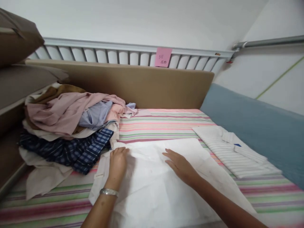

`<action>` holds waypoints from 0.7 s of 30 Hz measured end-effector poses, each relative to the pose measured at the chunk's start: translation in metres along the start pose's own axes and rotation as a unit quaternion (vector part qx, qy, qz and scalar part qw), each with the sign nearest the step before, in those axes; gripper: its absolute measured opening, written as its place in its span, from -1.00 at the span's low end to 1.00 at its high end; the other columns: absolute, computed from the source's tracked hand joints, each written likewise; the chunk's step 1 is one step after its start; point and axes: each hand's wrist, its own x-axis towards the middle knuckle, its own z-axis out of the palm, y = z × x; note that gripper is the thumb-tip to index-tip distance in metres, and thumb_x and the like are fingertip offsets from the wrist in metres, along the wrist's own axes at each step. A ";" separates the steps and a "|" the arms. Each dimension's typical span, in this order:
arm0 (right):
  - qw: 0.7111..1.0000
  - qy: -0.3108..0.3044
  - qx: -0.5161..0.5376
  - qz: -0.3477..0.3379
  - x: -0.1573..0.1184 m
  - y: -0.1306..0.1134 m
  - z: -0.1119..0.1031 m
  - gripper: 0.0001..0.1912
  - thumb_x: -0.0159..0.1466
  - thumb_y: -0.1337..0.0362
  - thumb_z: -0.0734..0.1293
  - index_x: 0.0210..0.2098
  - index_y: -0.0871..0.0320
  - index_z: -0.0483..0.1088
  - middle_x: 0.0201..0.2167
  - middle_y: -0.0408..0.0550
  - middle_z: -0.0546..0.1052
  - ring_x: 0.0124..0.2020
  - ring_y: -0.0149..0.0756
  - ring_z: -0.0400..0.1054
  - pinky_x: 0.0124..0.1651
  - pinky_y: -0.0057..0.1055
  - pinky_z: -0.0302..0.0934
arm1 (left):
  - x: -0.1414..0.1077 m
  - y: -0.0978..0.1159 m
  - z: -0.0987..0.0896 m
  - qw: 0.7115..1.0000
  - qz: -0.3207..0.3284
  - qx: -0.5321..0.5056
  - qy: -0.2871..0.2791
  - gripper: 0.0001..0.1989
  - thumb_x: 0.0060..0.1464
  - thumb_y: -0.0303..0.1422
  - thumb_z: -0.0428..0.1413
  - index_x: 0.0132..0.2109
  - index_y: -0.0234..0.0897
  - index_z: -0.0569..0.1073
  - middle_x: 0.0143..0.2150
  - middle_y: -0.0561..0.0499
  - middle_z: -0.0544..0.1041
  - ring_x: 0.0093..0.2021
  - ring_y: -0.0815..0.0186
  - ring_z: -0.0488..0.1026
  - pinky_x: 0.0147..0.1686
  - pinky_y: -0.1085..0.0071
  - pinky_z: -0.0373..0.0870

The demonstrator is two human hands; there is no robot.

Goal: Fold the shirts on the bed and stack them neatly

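A white shirt [163, 190] lies spread flat on the striped bedsheet [161, 125] in front of me. My left hand [118, 163] rests on its upper left part, fingers curled down against the fabric, a silver bracelet on the wrist. My right hand [180, 166] lies flat, palm down, on the middle of the shirt with fingers pointing to the left. Neither hand lifts the cloth.
A heap of unfolded clothes [68, 126], pink, blue, brown and dark plaid, sits at the left. A folded white striped shirt [234, 150] lies at the right by a blue padded wall [256, 126]. A tan headboard [142, 85] and white railing with a pink note [162, 57] stand behind.
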 end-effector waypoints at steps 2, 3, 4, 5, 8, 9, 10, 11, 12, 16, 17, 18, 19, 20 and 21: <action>0.999 -0.035 -0.019 -0.008 0.001 -0.001 0.012 -0.57 0.26 0.11 0.18 0.09 0.02 0.31 0.20 -0.01 0.25 0.24 -0.11 0.07 0.21 -0.05 0.00 | -0.001 -0.004 -0.004 1.000 -0.021 0.012 -0.008 -0.56 0.08 -0.57 -0.16 0.03 -0.19 0.41 0.04 -0.06 0.45 0.03 0.16 0.32 -0.02 0.17 0.18; 0.999 -0.046 -0.023 -0.006 0.002 -0.001 0.016 -0.57 0.25 0.11 0.19 0.09 0.02 0.32 0.21 -0.01 0.24 0.25 -0.10 0.05 0.22 -0.04 -0.01 | -0.001 -0.007 -0.004 0.999 -0.040 0.021 -0.015 -0.55 0.08 -0.57 -0.17 0.05 -0.19 0.39 0.04 -0.08 0.45 0.03 0.15 0.32 -0.04 0.16 0.18; 0.998 -0.050 -0.022 -0.002 0.003 -0.001 0.019 -0.59 0.26 0.12 0.17 0.06 0.03 0.34 0.19 -0.01 0.27 0.24 -0.11 0.07 0.21 -0.04 0.00 | -0.001 -0.011 -0.005 0.998 -0.059 0.029 -0.023 -0.54 0.08 -0.57 -0.17 0.07 -0.20 0.37 0.04 -0.09 0.45 0.02 0.13 0.32 -0.06 0.16 0.18; 0.999 -0.048 -0.016 0.005 0.004 -0.001 0.019 -0.61 0.28 0.13 0.14 0.03 0.05 0.38 0.16 -0.01 0.31 0.22 -0.13 0.11 0.21 -0.06 0.02 | -0.001 -0.014 -0.004 0.996 -0.074 0.036 -0.029 -0.54 0.08 -0.57 -0.17 0.07 -0.21 0.36 0.03 -0.10 0.45 0.01 0.12 0.31 -0.08 0.16 0.18; 0.999 -0.016 -0.001 0.030 0.017 0.002 0.011 -0.57 0.32 0.18 0.02 -0.08 0.11 0.45 0.01 0.02 0.46 0.09 -0.18 0.27 0.16 -0.13 0.11 | 0.001 -0.021 -0.002 0.996 -0.078 0.040 -0.034 -0.61 0.08 -0.55 -0.18 -0.04 -0.23 0.43 -0.03 -0.10 0.46 -0.03 0.12 0.32 -0.13 0.20 0.18; 0.999 -0.003 -0.002 0.035 0.023 0.003 0.007 -0.57 0.32 0.19 0.02 -0.09 0.13 0.46 -0.01 0.02 0.48 0.06 -0.18 0.30 0.14 -0.13 0.13 | 0.002 -0.022 -0.001 0.996 -0.074 0.039 -0.032 -0.64 0.09 -0.54 -0.17 -0.11 -0.24 0.45 -0.06 -0.09 0.47 -0.05 0.12 0.32 -0.15 0.22 0.18; 0.999 0.009 -0.005 0.037 0.030 0.003 0.004 -0.58 0.31 0.21 0.04 -0.09 0.14 0.46 -0.01 0.02 0.48 0.05 -0.18 0.31 0.13 -0.13 0.13 | 0.003 -0.022 -0.001 0.996 -0.071 0.038 -0.030 -0.67 0.09 -0.52 -0.16 -0.16 -0.24 0.46 -0.08 -0.08 0.48 -0.07 0.13 0.33 -0.16 0.23 0.18; 0.999 0.017 -0.008 0.034 0.038 0.002 0.002 -0.60 0.30 0.23 0.05 -0.09 0.14 0.46 -0.01 0.02 0.47 0.05 -0.18 0.31 0.13 -0.13 0.14 | 0.005 -0.023 -0.002 0.997 -0.069 0.038 -0.028 -0.69 0.10 -0.51 -0.15 -0.20 -0.24 0.47 -0.09 -0.07 0.48 -0.09 0.14 0.33 -0.17 0.24 0.17; 0.999 0.020 -0.009 0.027 0.045 0.000 0.002 -0.61 0.29 0.25 0.07 -0.08 0.14 0.45 -0.01 0.01 0.47 0.05 -0.18 0.30 0.13 -0.13 0.14 | 0.007 -0.023 -0.003 0.997 -0.065 0.037 -0.027 -0.70 0.10 -0.49 -0.14 -0.20 -0.24 0.47 -0.07 -0.06 0.48 -0.08 0.15 0.33 -0.17 0.25 0.17; 0.999 0.009 0.018 -0.035 0.067 -0.021 0.012 -0.64 0.26 0.33 0.12 -0.05 0.12 0.43 0.03 -0.03 0.45 0.09 -0.22 0.27 0.17 -0.16 0.08 | 0.013 -0.026 -0.007 0.998 -0.045 0.032 -0.027 -0.69 0.13 -0.44 -0.13 -0.09 -0.18 0.45 0.05 -0.02 0.45 -0.01 0.17 0.31 -0.13 0.25 0.17; 0.998 0.003 0.028 -0.055 0.071 -0.029 0.016 -0.64 0.26 0.35 0.12 -0.04 0.11 0.42 0.05 -0.05 0.44 0.11 -0.24 0.25 0.19 -0.17 0.06 | 0.014 -0.027 -0.007 0.998 -0.042 0.031 -0.028 -0.69 0.14 -0.43 -0.13 -0.08 -0.17 0.45 0.04 -0.02 0.46 0.00 0.18 0.31 -0.11 0.24 0.16; 0.997 -0.004 0.037 -0.074 0.076 -0.037 0.021 -0.64 0.26 0.36 0.13 -0.03 0.09 0.41 0.06 -0.07 0.42 0.12 -0.25 0.23 0.20 -0.17 0.03 | 0.015 -0.028 -0.007 0.998 -0.039 0.030 -0.028 -0.68 0.14 -0.43 -0.13 -0.08 -0.16 0.45 0.02 -0.01 0.48 0.01 0.18 0.31 -0.08 0.23 0.16; 0.995 -0.011 0.044 -0.091 0.080 -0.045 0.026 -0.64 0.26 0.36 0.12 -0.02 0.07 0.40 0.08 -0.09 0.41 0.14 -0.26 0.21 0.21 -0.17 0.00 | 0.015 -0.028 -0.007 0.999 -0.035 0.029 -0.026 -0.69 0.15 -0.42 -0.14 -0.09 -0.16 0.46 -0.01 -0.02 0.50 0.02 0.19 0.31 -0.03 0.20 0.14; 0.993 -0.018 0.047 -0.104 0.086 -0.052 0.030 -0.64 0.27 0.37 0.12 -0.02 0.05 0.40 0.09 -0.10 0.40 0.15 -0.27 0.19 0.22 -0.17 -0.02 | 0.016 -0.029 -0.006 0.999 -0.033 0.027 -0.027 -0.69 0.15 -0.42 -0.14 -0.10 -0.16 0.46 -0.04 -0.02 0.51 0.04 0.20 0.31 0.04 0.17 0.10; 0.992 -0.022 0.048 -0.111 0.092 -0.059 0.034 -0.64 0.28 0.37 0.12 -0.02 0.05 0.40 0.09 -0.11 0.40 0.15 -0.27 0.19 0.22 -0.17 -0.03 | 0.016 -0.029 -0.005 0.998 -0.035 0.024 -0.036 -0.69 0.16 -0.42 -0.15 -0.11 -0.16 0.47 -0.06 -0.03 0.52 0.05 0.20 0.31 0.10 0.12 0.03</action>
